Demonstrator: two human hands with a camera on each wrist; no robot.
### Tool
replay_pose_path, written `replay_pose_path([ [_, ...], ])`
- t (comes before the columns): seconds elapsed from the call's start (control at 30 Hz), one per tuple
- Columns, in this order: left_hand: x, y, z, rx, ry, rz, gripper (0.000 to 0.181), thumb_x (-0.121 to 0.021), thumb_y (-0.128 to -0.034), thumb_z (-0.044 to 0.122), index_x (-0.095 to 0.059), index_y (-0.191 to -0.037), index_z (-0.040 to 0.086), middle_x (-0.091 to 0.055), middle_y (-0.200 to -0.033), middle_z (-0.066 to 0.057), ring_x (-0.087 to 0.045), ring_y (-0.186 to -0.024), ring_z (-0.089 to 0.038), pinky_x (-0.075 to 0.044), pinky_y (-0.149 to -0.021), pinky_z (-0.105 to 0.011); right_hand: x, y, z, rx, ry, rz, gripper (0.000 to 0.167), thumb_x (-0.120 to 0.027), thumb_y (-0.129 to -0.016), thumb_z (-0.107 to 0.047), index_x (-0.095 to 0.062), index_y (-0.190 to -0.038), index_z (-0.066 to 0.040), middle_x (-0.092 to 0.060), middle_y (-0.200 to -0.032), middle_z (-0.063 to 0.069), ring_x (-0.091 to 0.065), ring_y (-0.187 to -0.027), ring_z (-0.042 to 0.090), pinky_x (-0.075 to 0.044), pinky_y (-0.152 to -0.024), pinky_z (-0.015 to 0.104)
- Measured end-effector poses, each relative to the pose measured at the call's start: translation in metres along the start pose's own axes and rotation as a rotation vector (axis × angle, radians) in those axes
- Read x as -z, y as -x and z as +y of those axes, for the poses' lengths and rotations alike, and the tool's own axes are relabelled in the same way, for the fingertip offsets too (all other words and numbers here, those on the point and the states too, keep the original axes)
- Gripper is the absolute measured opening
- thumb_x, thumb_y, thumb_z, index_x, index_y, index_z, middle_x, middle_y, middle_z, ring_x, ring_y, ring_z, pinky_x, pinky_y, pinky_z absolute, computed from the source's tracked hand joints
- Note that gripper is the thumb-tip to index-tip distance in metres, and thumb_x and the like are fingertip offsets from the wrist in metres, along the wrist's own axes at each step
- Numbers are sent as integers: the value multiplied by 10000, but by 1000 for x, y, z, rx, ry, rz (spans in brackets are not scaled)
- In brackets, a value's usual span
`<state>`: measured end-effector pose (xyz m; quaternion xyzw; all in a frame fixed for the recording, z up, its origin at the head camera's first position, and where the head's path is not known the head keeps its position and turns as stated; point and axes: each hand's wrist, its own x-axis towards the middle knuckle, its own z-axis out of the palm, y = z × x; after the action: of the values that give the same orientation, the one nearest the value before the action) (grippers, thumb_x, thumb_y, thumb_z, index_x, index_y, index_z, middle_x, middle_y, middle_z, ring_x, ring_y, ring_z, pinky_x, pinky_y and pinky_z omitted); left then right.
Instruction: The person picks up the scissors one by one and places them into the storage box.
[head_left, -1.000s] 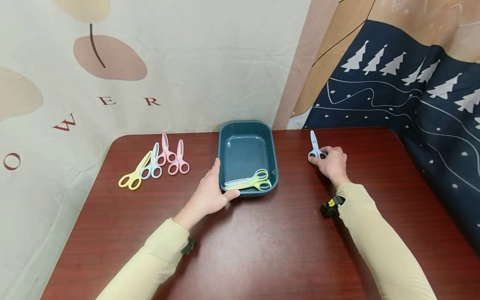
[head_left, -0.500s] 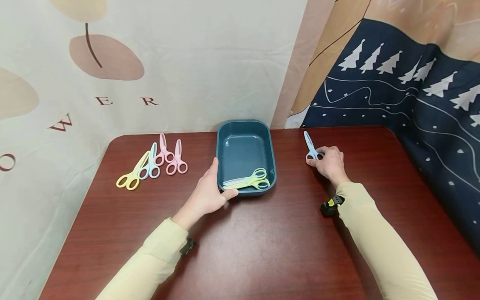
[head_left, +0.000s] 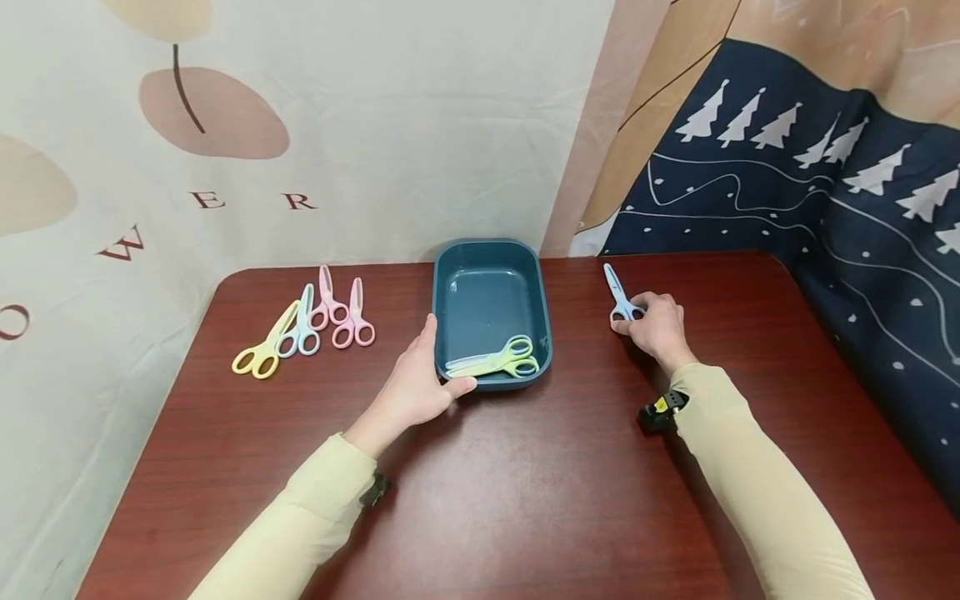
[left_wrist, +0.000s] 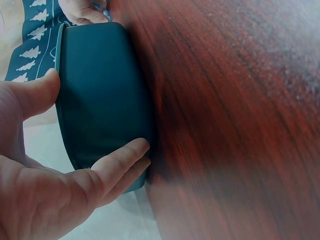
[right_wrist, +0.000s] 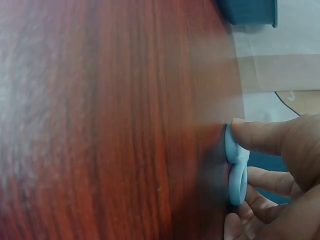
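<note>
My left hand (head_left: 411, 385) rests against the near left corner of a dark teal bin (head_left: 489, 312). In the left wrist view its fingers (left_wrist: 117, 167) lie straight along the bin's outer wall, and the thumb touches the rim. To the right of the bin, my right hand (head_left: 660, 327) pinches light blue scissors (head_left: 617, 293) by the handles, blades pointing away. The right wrist view has the scissors' handle loops (right_wrist: 238, 182) between thumb and fingers, close to the table; the blades are hidden there. Inside the bin's near end lie light green and pale blue scissors (head_left: 498, 362), overlapping.
At the left of the dark red table (head_left: 525, 500) lie yellow scissors (head_left: 264, 350), blue scissors (head_left: 302, 329) and two pink pairs, one being the rightmost pink scissors (head_left: 356, 321). A printed cloth (head_left: 375, 125) hangs behind the table's back edge.
The blue scissors in my right hand have turned, their tips swinging left, and the hand has shifted slightly left. My left hand stays at the bin. The head view has moved a little.
</note>
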<state>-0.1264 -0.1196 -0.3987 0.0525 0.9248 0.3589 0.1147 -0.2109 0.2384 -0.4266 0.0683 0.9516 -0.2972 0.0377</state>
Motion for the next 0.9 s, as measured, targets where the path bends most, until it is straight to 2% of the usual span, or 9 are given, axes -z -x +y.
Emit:
replay_pose_path([
  [0.17,1,-1,1,1,6,4,1130,-810,-891,304,-32,-1634,-40,-214,-1671,-276,-301,-1519,-413,-294,-1224,-522,1,-1,-1,-36,-52,7,537,-770,-908,-182,-576,-1327,92,-509,-1251,313,-364,-1216,461,-370,-961,548],
  [0.4,0,-1,3,11,9,-2,1132,-811,-891,308,-30,-1639,-24,-217,-1669,-278,-292,-1524,-412,-283,-1231,-512,2,-1,2,-14,-71,26,554,-782,-891,-152,-569,-1331,108,-465,-1324,334,-403,-1189,461,-387,-972,544],
  [0.53,0,-1,3,11,10,-4,1129,-809,-895,308,-28,-1640,-24,-216,-1670,-278,-295,-1522,-414,-289,-1227,-518,3,0,2,2,-86,32,547,-797,-870,-125,-581,-1319,100,-455,-1323,321,-453,-1124,424,-423,-911,492],
  [0.73,1,1,3,11,15,-5,1129,-809,-896,306,-26,-1639,-25,-218,-1667,-282,-294,-1523,-414,-288,-1227,-518,4,1,2,3,-118,25,532,-802,-864,-100,-596,-1319,80,-443,-1325,306,-484,-1047,378,-405,-821,382],
  [0.9,1,2,2,14,22,-2,1126,-810,-895,298,-29,-1639,-26,-223,-1665,-283,-297,-1521,-414,-289,-1226,-518,2,2,2,4,-164,50,503,-785,-860,-58,-608,-1312,76,-462,-1313,304,-484,-1066,390,-398,-837,378],
])
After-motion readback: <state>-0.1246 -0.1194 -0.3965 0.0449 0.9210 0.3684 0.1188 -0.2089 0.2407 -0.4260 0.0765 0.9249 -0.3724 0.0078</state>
